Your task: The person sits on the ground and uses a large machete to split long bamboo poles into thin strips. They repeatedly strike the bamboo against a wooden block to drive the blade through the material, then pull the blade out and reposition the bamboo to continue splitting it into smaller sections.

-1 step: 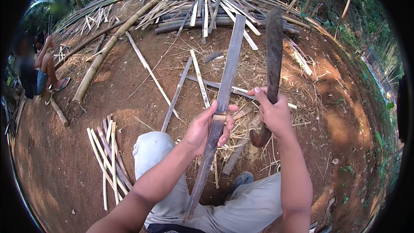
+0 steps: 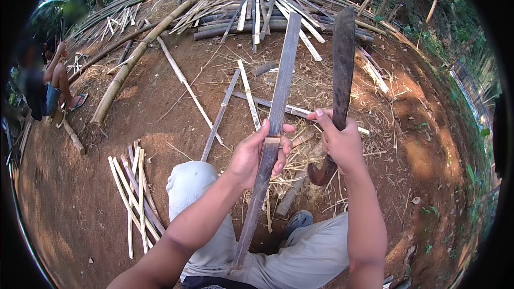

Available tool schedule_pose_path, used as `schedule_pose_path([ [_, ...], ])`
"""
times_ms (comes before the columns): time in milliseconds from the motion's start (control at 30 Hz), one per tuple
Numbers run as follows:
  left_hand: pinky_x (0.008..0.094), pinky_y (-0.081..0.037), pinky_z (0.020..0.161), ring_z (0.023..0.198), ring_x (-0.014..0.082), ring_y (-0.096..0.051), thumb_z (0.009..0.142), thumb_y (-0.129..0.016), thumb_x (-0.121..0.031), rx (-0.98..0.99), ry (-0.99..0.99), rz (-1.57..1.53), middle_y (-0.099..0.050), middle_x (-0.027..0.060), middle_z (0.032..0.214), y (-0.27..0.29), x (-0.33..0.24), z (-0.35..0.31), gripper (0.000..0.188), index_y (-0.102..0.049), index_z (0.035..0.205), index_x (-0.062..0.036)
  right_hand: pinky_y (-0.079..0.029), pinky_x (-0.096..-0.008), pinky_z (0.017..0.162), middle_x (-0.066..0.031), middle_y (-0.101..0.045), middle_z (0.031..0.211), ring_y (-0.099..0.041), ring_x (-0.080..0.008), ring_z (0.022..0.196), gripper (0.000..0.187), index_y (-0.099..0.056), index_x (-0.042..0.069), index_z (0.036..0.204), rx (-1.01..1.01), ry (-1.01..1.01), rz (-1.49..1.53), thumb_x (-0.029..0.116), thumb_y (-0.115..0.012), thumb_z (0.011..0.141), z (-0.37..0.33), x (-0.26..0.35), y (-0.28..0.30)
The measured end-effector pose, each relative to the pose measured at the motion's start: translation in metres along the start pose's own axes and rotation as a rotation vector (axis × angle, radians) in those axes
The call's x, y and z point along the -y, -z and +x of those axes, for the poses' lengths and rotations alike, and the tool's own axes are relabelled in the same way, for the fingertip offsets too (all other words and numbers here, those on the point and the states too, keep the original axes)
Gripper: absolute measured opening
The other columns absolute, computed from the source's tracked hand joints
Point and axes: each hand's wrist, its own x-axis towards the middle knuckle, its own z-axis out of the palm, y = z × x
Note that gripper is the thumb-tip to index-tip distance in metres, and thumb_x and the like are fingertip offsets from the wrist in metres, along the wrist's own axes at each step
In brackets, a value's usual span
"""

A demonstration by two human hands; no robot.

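My left hand (image 2: 250, 152) is wrapped around a long dark-skinned bamboo slat (image 2: 284, 75) at its pale node. The slat leans, its upper end pointing away from me and its lower end coming down at my lap. In my right hand (image 2: 342, 142) is a machete (image 2: 343, 59), gripped by its dark handle, whose hooked butt shows below the fist. Its broad, dark blade points up and away, to the right of the slat and apart from it. Part of the handle is covered by my fingers.
Split bamboo strips (image 2: 140, 198) lie on the dirt left of my knee. Shavings and a short bamboo piece (image 2: 292, 195) lie between my legs. Ahead are a thick bamboo pole (image 2: 142, 56) and a big heap of bamboo (image 2: 241, 27). Another person (image 2: 51, 80) sits at the far left.
The slat's upper end has shifted slightly left, and the machete's blade has tilted a touch to the right. Both hands keep their hold.
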Motion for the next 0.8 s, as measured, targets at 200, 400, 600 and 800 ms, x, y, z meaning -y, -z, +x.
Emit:
schedule_pose_path([
  [200, 0.0335, -0.053, 0.076, 0.085, 0.0199, -0.063, 0.106, -0.030, -0.046, -0.091, -0.373, -0.014, -0.061, 0.0072, 0.095, 0.022, -0.024, 0.011, 0.049, -0.049, 0.125, -0.0037, -0.026, -0.0227, 0.044, 0.0104, -0.045, 0.056, -0.035, -0.0010, 0.046, 0.029, -0.069, 0.000, 0.114, 0.107, -0.145, 0.097, 0.021, -0.070, 0.093, -0.032, -0.009, -0.025],
  [400, 0.0369, -0.051, 0.090, 0.099, 0.0236, -0.062, 0.106, -0.029, -0.045, -0.163, -0.568, -0.005, -0.062, 0.0070, 0.102, 0.034, -0.031, 0.010, 0.047, -0.048, 0.125, -0.0056, -0.026, -0.0243, 0.046, 0.0116, -0.035, 0.053, -0.033, -0.0018, 0.048, 0.047, -0.065, -0.004, 0.118, 0.319, -0.081, -0.103, 0.027, -0.079, 0.085, -0.027, -0.045, -0.044],
  [600, 0.0380, -0.050, 0.091, 0.106, 0.0243, -0.060, 0.106, -0.029, -0.046, -0.171, -0.624, 0.007, -0.062, 0.0089, 0.109, 0.040, -0.041, -0.005, 0.053, -0.045, 0.132, -0.0032, -0.024, -0.0260, 0.046, 0.0112, -0.035, 0.054, -0.030, -0.0030, 0.049, 0.030, -0.072, 0.003, 0.096, 0.518, -0.147, -0.182, 0.029, -0.080, 0.084, -0.026, -0.054, -0.060],
  [800, 0.0380, -0.049, 0.092, 0.107, 0.0236, -0.059, 0.107, -0.026, -0.044, -0.371, -0.501, 0.256, -0.060, 0.0126, 0.117, 0.026, -0.055, -0.015, 0.058, -0.038, 0.144, -0.0004, -0.027, -0.0255, 0.047, 0.0099, -0.039, 0.055, -0.033, -0.0029, 0.050, 0.020, -0.069, 0.002, 0.090, 0.521, -0.119, -0.042, 0.021, -0.077, 0.087, -0.023, -0.055, -0.068],
])
